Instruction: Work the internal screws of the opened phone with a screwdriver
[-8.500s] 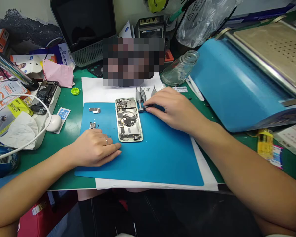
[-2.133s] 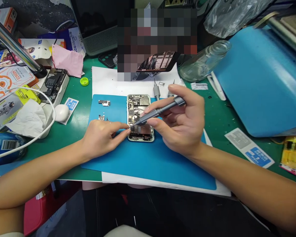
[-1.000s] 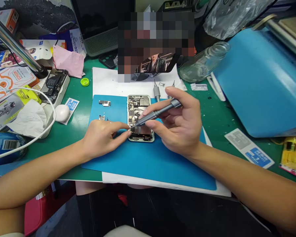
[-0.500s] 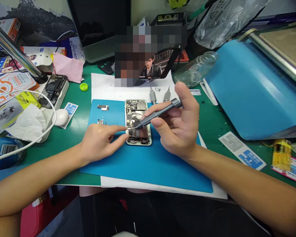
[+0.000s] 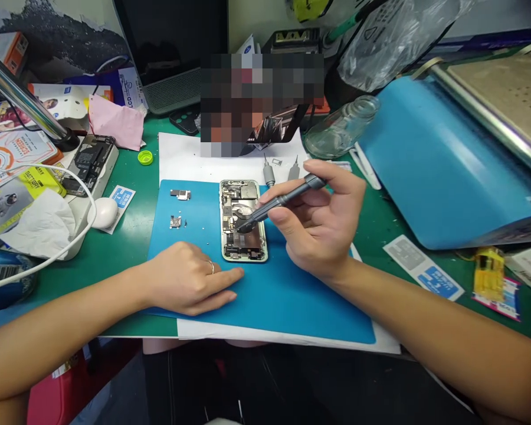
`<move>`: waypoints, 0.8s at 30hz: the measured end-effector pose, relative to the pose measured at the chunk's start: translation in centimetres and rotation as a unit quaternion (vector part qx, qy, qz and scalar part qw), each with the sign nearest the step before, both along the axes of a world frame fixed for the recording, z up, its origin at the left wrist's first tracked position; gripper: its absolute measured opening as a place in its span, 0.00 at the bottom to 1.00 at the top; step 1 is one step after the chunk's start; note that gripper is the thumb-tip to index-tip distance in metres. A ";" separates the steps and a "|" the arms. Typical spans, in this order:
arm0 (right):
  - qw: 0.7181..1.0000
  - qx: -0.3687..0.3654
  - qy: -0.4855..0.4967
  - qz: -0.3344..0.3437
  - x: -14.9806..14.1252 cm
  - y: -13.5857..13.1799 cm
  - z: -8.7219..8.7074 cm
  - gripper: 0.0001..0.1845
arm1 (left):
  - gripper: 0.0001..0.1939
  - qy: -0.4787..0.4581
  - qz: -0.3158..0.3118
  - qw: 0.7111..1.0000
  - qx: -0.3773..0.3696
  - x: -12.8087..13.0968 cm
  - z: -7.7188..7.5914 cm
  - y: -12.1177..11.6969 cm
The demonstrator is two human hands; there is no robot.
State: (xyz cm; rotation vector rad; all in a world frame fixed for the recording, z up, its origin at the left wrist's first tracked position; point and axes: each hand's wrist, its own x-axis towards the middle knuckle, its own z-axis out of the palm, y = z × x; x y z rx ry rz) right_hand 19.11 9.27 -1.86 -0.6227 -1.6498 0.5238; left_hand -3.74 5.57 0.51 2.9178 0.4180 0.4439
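Note:
An opened smartphone (image 5: 243, 245) lies upright on a blue mat (image 5: 274, 301), its inner parts bare. My right hand (image 5: 323, 224) grips a grey precision screwdriver (image 5: 283, 199), slanted so that its tip points down at the left middle of the phone. Whether the tip touches a screw is too small to tell. My left hand (image 5: 190, 280), with a ring on one finger, rests on the mat below and left of the phone. Its index finger and thumb stretch out, holding nothing. Small metal parts (image 5: 176, 222) and a flat bracket piece (image 5: 180, 194) lie left of the phone.
Behind the mat, two more screwdrivers (image 5: 269, 174) lie on white paper (image 5: 181, 156). A glass jar (image 5: 340, 127) lies on its side, near a propped screen (image 5: 283, 127). Boxes, a white cable (image 5: 88, 195) and another opened phone (image 5: 91, 162) crowd the left.
My left hand has left the phone's left edge and come down onto the mat. The right hand still holds the screwdriver at the phone. The view has shifted slightly.

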 end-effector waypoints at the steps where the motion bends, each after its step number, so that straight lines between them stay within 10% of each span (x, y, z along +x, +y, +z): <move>1: 1.000 0.007 -0.004 0.002 0.0 0.0 0.0 0.30 | 0.16 0.003 0.002 1.000 0.004 0.0 0.0 0.0; 24: 0.988 0.101 -0.092 0.073 1.0 -0.6 0.2 0.41 | 0.21 0.058 0.081 0.995 0.017 0.1 0.0 0.1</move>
